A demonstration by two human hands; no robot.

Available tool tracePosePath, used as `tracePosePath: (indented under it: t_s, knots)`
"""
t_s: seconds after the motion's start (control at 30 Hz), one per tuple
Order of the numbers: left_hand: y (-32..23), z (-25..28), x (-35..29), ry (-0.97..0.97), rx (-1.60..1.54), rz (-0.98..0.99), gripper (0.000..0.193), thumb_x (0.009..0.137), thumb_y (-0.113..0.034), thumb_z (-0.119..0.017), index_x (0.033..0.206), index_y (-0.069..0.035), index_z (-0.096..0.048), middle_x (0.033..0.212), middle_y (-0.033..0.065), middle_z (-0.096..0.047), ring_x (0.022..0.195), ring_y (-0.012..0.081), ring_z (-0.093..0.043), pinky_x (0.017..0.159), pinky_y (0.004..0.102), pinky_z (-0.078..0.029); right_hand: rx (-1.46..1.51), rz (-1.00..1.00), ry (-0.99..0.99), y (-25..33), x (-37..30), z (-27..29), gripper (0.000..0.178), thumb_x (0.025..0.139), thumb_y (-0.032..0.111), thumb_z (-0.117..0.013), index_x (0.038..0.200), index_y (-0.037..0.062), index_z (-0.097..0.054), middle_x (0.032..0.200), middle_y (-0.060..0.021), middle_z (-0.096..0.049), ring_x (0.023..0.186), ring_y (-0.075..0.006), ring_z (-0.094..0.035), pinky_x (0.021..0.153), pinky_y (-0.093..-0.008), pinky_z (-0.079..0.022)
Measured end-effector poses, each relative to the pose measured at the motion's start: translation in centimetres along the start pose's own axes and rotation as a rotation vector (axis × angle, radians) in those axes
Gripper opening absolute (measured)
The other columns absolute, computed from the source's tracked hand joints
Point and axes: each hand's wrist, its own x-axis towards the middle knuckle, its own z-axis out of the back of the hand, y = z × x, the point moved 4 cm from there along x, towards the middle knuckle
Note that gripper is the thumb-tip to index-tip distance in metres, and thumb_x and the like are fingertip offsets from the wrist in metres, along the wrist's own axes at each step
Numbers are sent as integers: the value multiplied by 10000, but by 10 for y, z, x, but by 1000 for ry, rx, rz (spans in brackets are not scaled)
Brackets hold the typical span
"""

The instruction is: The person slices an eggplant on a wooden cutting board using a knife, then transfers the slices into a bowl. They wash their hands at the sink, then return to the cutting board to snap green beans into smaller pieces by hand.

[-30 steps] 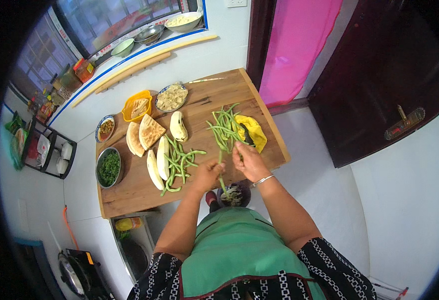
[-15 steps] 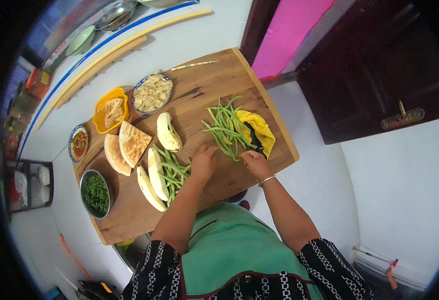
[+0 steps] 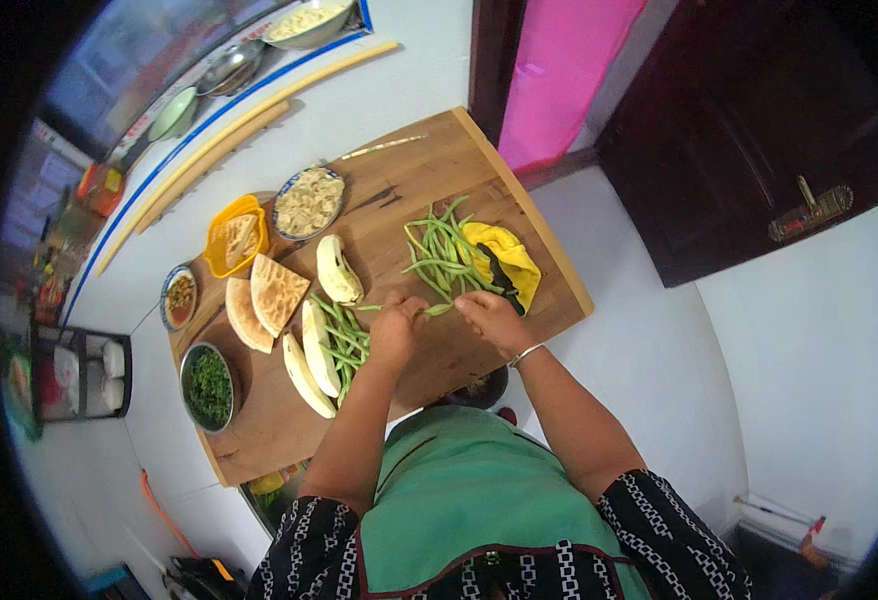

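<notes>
Both my hands hold one green bean (image 3: 440, 309) between them, just above the front part of the wooden table. My left hand (image 3: 396, 328) pinches its left part, and a bean end sticks out beyond the fingers. My right hand (image 3: 491, 322) pinches the right end, fingers together. Beyond the hands lies a heap of long green beans (image 3: 439, 245), against a yellow and black cloth-like thing (image 3: 514, 262). Left of my left hand lies a second group of beans (image 3: 347, 340), beside pale, peeled, long vegetables (image 3: 319, 350). Another pale peeled one (image 3: 337, 270) lies farther back.
On the wooden table (image 3: 429, 170) stand a plate of pale food pieces (image 3: 309, 203), a yellow basket (image 3: 221, 262) with flatbread, flatbread wedges (image 3: 279, 293), a small sauce bowl (image 3: 179, 298) and a metal bowl of chopped greens (image 3: 209, 388). A dark door (image 3: 739, 150) is at right.
My hands have drawn a bean away from the heap, and it now spans between them. My right hand has shifted slightly left. The view has shifted a little.
</notes>
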Motion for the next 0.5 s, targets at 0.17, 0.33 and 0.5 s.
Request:
tracePosePath:
  t_s: [0.17,0.33,0.5]
  knots:
    - [-35,18,-29,-96,-217,135,169,739,-112,-641,889,-45,-601,771,140,-583,666,269,-565,616,352,-453,268,47,119,17,-23,-1,225,837,239,-595,932,40,-552,643,41,-448,483,-29,-366,410,-174,-281]
    - [-78,2,-50,-132,-364,107,124,784,-88,-628,866,-8,-584,645,26,-532,580,93,-457,551,249,-403,278,95,159,28,-59,14,145,838,205,-592,858,66,-556,604,53,-424,483,-25,-343,420,-170,-255]
    - [-107,-26,-63,-11,-463,174,81,784,-80,-620,820,-20,-581,649,-24,-525,554,66,-438,516,216,-371,-445,702,-202,32,-84,43,182,814,180,-609,785,3,-579,646,15,-558,581,-98,-504,530,-237,-411]
